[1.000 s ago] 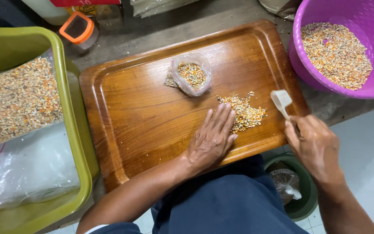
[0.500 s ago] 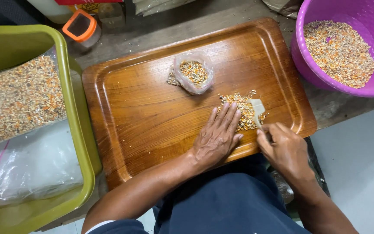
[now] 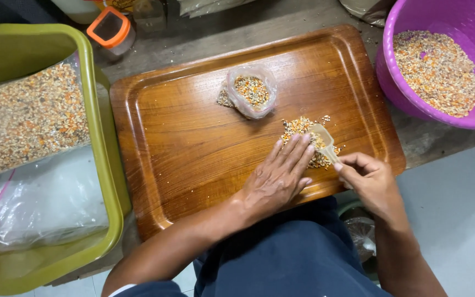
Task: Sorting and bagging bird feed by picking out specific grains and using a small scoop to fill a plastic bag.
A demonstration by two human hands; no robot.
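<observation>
L hand (image 3: 277, 179) flat by grain (image 3: 303, 129), R hand (image 3: 370, 181) gripping scoop (image 3: 323, 142)

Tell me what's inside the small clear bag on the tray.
The bag on the tray holds mixed orange and pale grain, seen through its open top. How deep it goes is hidden by the rolled rim.

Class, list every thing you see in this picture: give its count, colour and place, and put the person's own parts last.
wooden tray: one, brown, centre
grain pile: one, orange and pale mix, on the tray, right of centre
small bag: one, clear, open, grain inside, on the tray above the pile
scoop: one, pale, in the pile
purple tub: one, grain inside, top right
green tub: one, bags inside, left
orange-lidded jar: one, top left
left hand: flat on the tray, fingertips at the pile
right hand: holds the scoop
</observation>
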